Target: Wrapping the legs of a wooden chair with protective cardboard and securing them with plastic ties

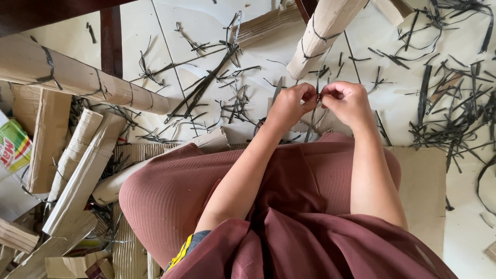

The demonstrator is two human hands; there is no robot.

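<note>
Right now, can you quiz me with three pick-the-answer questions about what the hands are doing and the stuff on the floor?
1. Where are the two hands?
A. Together, past the knees, above the floor
B. Resting on the lap
C. Far apart at the sides

2. What colour is the skirt?
A. Blue
B. Reddish brown
C. White

3. How is the cardboard roll just beyond the hands?
A. Flat and unrolled
B. Rolled up and tied with dark strips
C. Torn into bits

Answers:
1 A: the left hand and right hand meet, pinching a thin dark strip.
2 B: the skirt is reddish brown.
3 B: dark strips wrap the cardboard roll.
</note>
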